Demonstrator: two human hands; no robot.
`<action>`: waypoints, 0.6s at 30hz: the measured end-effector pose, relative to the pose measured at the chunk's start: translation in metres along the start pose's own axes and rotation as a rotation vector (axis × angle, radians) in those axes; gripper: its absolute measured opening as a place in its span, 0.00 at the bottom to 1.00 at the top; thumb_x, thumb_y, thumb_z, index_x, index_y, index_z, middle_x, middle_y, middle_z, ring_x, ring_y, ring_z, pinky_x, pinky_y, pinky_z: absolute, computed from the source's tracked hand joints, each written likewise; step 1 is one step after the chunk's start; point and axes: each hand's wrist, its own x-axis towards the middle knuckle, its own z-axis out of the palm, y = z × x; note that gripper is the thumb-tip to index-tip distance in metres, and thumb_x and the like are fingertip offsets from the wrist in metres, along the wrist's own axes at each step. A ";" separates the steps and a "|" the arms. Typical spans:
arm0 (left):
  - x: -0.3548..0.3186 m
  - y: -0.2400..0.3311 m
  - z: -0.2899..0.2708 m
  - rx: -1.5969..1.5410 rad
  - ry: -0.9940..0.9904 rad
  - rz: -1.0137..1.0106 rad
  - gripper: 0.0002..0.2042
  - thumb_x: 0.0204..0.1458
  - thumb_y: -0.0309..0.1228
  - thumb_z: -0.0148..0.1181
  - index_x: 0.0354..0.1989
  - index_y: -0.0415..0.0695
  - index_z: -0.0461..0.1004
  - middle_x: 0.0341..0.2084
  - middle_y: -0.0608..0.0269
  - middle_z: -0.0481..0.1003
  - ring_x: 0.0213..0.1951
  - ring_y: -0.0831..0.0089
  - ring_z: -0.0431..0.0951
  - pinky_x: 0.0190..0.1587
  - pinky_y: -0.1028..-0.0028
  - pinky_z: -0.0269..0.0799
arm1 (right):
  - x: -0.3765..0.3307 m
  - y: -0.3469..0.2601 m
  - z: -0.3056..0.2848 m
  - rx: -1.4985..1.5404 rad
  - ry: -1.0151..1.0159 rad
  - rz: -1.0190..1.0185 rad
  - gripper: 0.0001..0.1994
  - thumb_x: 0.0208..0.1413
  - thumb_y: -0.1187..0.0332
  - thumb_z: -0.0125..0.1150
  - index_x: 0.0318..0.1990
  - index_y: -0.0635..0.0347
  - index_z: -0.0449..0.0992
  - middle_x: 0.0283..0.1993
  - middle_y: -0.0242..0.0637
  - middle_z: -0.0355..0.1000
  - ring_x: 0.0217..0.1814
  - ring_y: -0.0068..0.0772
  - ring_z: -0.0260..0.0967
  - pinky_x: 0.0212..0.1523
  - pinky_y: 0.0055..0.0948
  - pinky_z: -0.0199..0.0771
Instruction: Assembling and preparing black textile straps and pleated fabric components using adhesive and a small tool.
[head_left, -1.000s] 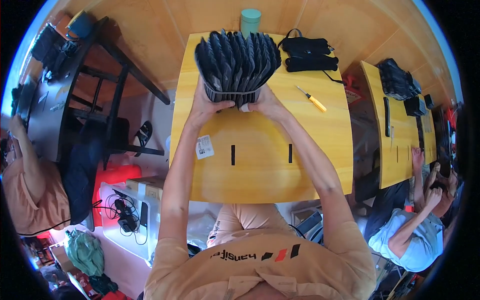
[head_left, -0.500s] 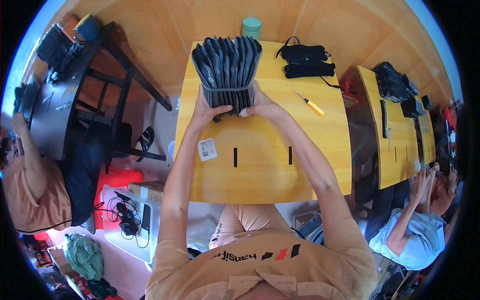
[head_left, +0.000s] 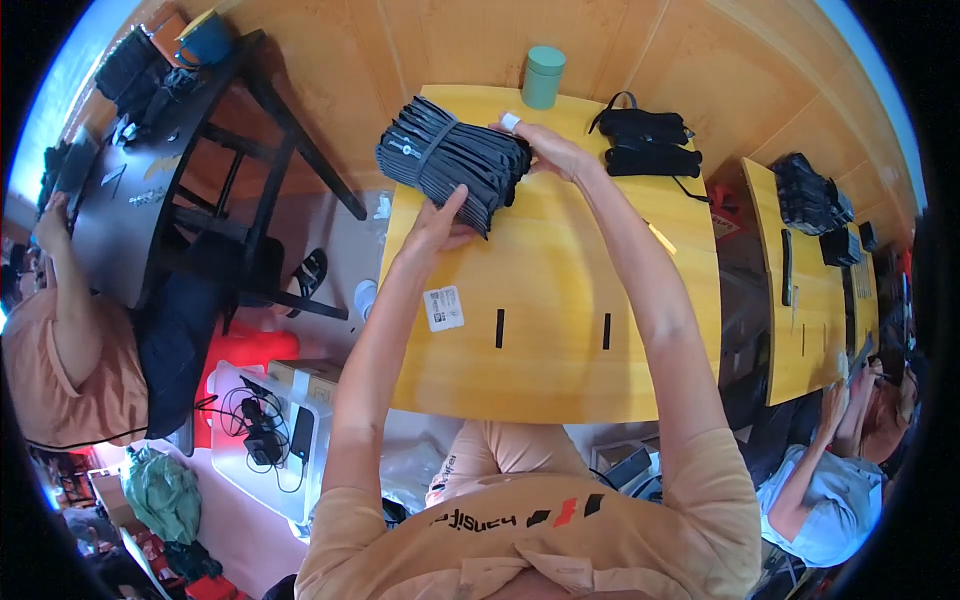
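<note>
A thick bundle of flat black pouches (head_left: 460,155), bound by a dark band, lies tilted over the far left part of the yellow table (head_left: 540,380). My left hand (head_left: 440,228) grips its near edge, thumb on top and some fingers hidden underneath. At the bundle's right end is my right hand (head_left: 548,150), closed against it, with a white wrap on one finger. The lower part of that grip is hidden. Something small and metallic, perhaps a zip pull, shows on the bundle's left face.
A green canister (head_left: 543,78) stands at the far edge, with black pouches (head_left: 652,140) to its right. A yellow-handled tool (head_left: 660,238) is partly behind my right forearm. A white label (head_left: 444,308) and two black strips lie nearer. Other people sit at tables on both sides.
The bundle has gone from standing upright to lying tilted, its band now running across the top. My right hand has shifted to its right end. The whole view has turned slightly.
</note>
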 end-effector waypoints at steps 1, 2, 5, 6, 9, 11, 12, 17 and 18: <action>0.009 -0.006 -0.001 -0.133 -0.010 0.048 0.29 0.50 0.47 0.57 0.52 0.40 0.59 0.40 0.51 0.72 0.37 0.61 0.76 0.38 0.67 0.75 | 0.002 0.006 0.004 -0.062 0.093 -0.070 0.33 0.52 0.39 0.45 0.57 0.53 0.64 0.53 0.36 0.65 0.50 0.29 0.63 0.45 0.32 0.66; 0.015 -0.009 -0.007 -0.133 -0.003 0.051 0.29 0.50 0.47 0.57 0.52 0.40 0.59 0.40 0.51 0.72 0.37 0.61 0.76 0.38 0.67 0.75 | -0.002 0.001 0.019 -0.123 0.170 -0.150 0.32 0.52 0.39 0.43 0.56 0.55 0.65 0.48 0.36 0.69 0.44 0.30 0.66 0.42 0.31 0.67; 0.026 -0.010 0.001 -0.245 0.134 0.016 0.41 0.43 0.39 0.66 0.60 0.39 0.44 0.44 0.49 0.67 0.38 0.63 0.75 0.36 0.66 0.76 | -0.008 0.010 0.021 -0.167 0.203 -0.210 0.36 0.50 0.39 0.46 0.59 0.57 0.60 0.54 0.44 0.61 0.57 0.39 0.57 0.51 0.37 0.62; 0.022 -0.007 0.014 -0.195 0.207 0.056 0.43 0.43 0.37 0.67 0.60 0.39 0.41 0.44 0.47 0.67 0.38 0.63 0.75 0.35 0.66 0.76 | -0.007 0.018 0.013 -0.272 0.294 -0.270 0.37 0.50 0.40 0.48 0.60 0.58 0.58 0.56 0.46 0.57 0.61 0.42 0.52 0.54 0.38 0.60; 0.000 0.011 0.026 -0.141 0.279 0.175 0.45 0.43 0.37 0.67 0.60 0.36 0.38 0.43 0.46 0.67 0.37 0.64 0.75 0.34 0.67 0.76 | -0.008 0.020 0.017 -0.165 0.263 -0.272 0.39 0.48 0.44 0.53 0.63 0.56 0.51 0.56 0.49 0.53 0.63 0.45 0.48 0.57 0.46 0.55; -0.006 0.024 0.029 -0.142 0.269 0.255 0.45 0.44 0.37 0.66 0.60 0.33 0.38 0.42 0.46 0.67 0.37 0.65 0.76 0.33 0.69 0.76 | -0.004 0.017 0.017 -0.057 0.254 -0.288 0.39 0.47 0.45 0.55 0.64 0.54 0.50 0.56 0.48 0.55 0.62 0.45 0.50 0.57 0.50 0.56; -0.005 0.030 0.029 -0.124 0.258 0.265 0.37 0.47 0.39 0.63 0.57 0.33 0.46 0.39 0.49 0.69 0.35 0.66 0.76 0.34 0.71 0.76 | 0.001 0.016 0.016 0.165 0.221 -0.311 0.38 0.48 0.45 0.55 0.63 0.54 0.52 0.53 0.46 0.56 0.57 0.44 0.56 0.55 0.54 0.57; 0.032 0.056 0.028 -0.165 0.060 0.371 0.32 0.49 0.37 0.60 0.57 0.34 0.54 0.33 0.55 0.72 0.32 0.68 0.77 0.36 0.74 0.74 | 0.052 0.031 -0.016 0.623 0.391 0.065 0.26 0.55 0.40 0.39 0.45 0.54 0.65 0.32 0.36 0.60 0.31 0.35 0.64 0.46 0.60 0.65; 0.044 0.059 0.022 -0.164 0.057 0.370 0.32 0.49 0.37 0.60 0.57 0.34 0.54 0.33 0.55 0.72 0.32 0.68 0.77 0.36 0.74 0.74 | 0.059 0.030 -0.020 0.625 0.394 0.065 0.26 0.55 0.40 0.39 0.45 0.54 0.65 0.32 0.36 0.60 0.31 0.35 0.64 0.46 0.60 0.65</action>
